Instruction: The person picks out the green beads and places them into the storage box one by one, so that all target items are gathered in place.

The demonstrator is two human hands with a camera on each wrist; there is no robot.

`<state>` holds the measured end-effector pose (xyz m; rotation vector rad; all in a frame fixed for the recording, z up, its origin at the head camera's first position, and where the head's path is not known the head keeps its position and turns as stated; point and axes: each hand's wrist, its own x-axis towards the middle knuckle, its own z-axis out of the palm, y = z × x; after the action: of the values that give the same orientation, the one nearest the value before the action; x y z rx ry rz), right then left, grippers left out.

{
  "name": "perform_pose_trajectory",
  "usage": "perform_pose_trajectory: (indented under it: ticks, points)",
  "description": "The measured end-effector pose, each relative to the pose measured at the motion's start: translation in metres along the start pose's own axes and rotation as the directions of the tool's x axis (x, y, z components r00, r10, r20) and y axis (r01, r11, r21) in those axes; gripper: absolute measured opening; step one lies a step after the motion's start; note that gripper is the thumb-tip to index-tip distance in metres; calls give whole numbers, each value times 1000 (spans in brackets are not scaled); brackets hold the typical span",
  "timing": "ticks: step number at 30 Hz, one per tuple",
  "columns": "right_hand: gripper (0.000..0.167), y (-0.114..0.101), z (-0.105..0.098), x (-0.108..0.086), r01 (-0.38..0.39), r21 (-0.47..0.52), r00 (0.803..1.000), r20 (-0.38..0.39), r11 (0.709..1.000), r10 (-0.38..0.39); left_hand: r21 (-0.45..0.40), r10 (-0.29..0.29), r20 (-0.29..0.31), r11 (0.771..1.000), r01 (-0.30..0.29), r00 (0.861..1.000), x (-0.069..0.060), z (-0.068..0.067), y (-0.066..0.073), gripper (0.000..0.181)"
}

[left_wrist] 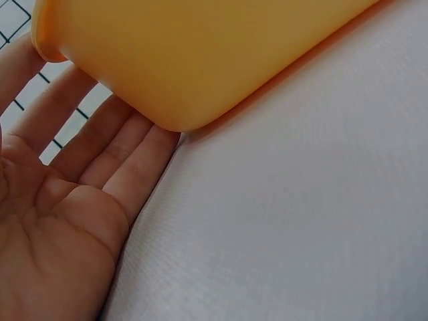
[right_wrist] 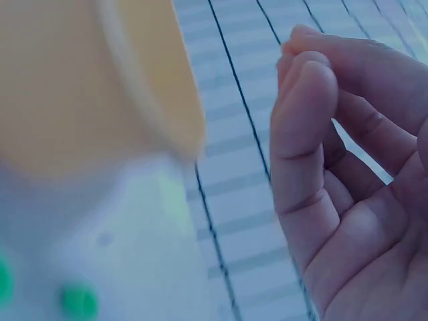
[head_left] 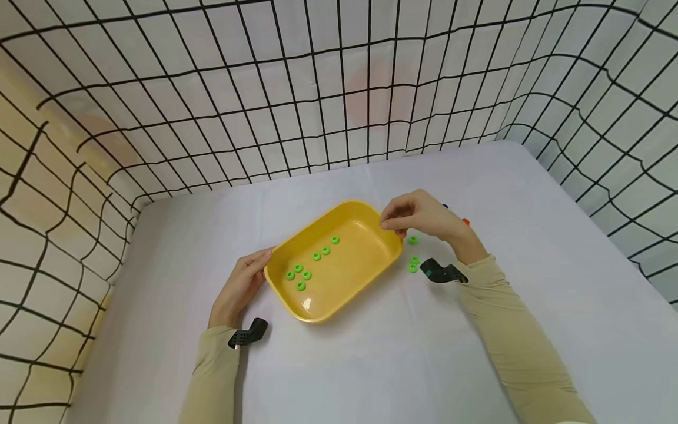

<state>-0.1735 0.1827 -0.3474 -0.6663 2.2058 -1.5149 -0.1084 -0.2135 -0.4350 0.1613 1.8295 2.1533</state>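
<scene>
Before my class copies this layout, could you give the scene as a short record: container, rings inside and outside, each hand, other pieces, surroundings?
Container: yellow tray
Rings inside: seven green rings
Rings outside: three more green rings in view, right of the tray
Left hand: touches the tray's left end, fingers fairly straight
Right hand: at the tray's right end, fingers curled, tips close together; no ring visible in it
Other pieces: blue piece and orange piece, both partly hidden by the right arm or hand
Surroundings: white table, black net behind
</scene>
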Motion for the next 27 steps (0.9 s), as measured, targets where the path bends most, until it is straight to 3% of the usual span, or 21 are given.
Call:
perform_pose_trajectory:
  ticks: [4,11,17,27]
  points:
    - [18,30,-17,-20,-29,65,991,-126,997,37,-10,-3,-8,1000,3,1000,0,1,1,32]
    - [26,73,-21,-31,-126,130,962,-226,984,153,-9,8,-3,1000,-8,1000,1,2,0,32]
    - [29,86,-21,-33,-145,172,950,-249,974,186,-13,17,17,1000,-17,1000,4,2,1,32]
    - [27,101,-19,-28,-158,94,953,-247,983,177,19,15,-3,1000,-15,1000,3,2,3,32]
